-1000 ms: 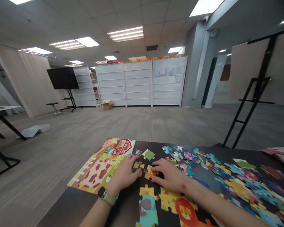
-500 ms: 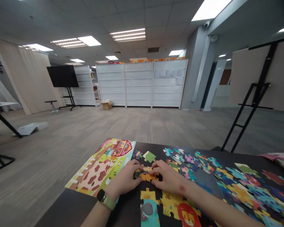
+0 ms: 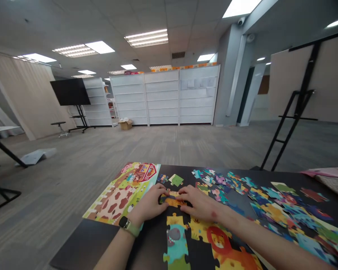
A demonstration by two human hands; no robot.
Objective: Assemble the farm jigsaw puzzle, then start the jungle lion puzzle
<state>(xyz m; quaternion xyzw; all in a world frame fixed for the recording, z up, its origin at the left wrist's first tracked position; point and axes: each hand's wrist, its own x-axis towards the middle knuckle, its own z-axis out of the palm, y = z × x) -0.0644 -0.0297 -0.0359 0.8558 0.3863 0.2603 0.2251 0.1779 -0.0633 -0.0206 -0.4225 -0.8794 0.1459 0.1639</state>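
My left hand (image 3: 151,202) and my right hand (image 3: 196,202) face each other over the dark table. Between them lie yellow-orange spotted puzzle pieces (image 3: 173,199), with the fingers of both hands curled onto their two ends. Part of these pieces is covered by my fingertips. Nearer to me is a joined strip of puzzle pieces with a teal animal (image 3: 176,240). To its right, under my right forearm, lie joined pieces with an orange lion (image 3: 220,240). A green puzzle piece (image 3: 176,180) sits just beyond my hands.
A colourful farm picture sheet (image 3: 121,195) lies at the table's left. Many loose puzzle pieces (image 3: 284,206) spread across the right side, some overlapping. At the far right edge rests a pink-edged item (image 3: 326,172). Beyond the table stand a black easel-like stand (image 3: 295,105) and white shelves (image 3: 162,97).
The camera view has tilted and turned slightly, showing more of the lion pieces. Both hands stay on the spotted pieces, with little visible movement.
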